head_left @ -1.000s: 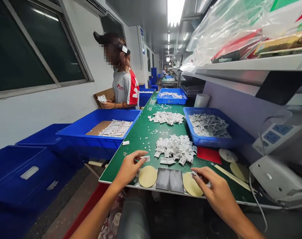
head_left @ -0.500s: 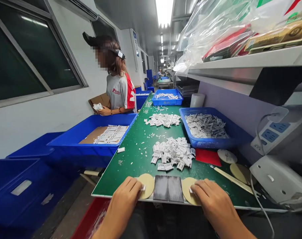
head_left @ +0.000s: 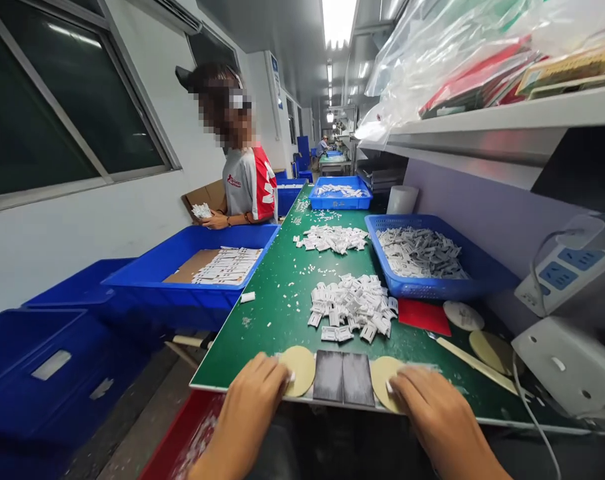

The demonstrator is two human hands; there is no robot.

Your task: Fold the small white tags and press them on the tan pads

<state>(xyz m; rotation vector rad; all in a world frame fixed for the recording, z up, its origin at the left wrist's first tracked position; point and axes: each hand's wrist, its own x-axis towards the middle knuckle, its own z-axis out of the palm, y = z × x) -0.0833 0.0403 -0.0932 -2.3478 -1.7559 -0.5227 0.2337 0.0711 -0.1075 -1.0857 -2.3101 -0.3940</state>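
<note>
My left hand (head_left: pixel 257 393) is closed on a small white piece, pressed at the left yellow disc (head_left: pixel 298 371). A second small white piece is pinched in my right hand (head_left: pixel 430 397), at the right yellow disc (head_left: pixel 386 381). Between the discs, two dark grey pads (head_left: pixel 343 377) lie side by side at the green table's (head_left: pixel 272 320) front edge. Just beyond them sits a heap of white plastic parts (head_left: pixel 352 303), with another heap (head_left: pixel 332 238) farther back.
A blue basket (head_left: pixel 402 287) of white parts, a red sheet (head_left: pixel 424 317) and a knife-like tool (head_left: pixel 477 365) are at the right. At the left, a person (head_left: pixel 250 180) holds white parts beside a blue bin (head_left: pixel 172 293).
The whole view has shifted slightly, with table items appearing farther right. The person's head has turned a little. Both my hands remain at the discs, still holding their small white pieces.
</note>
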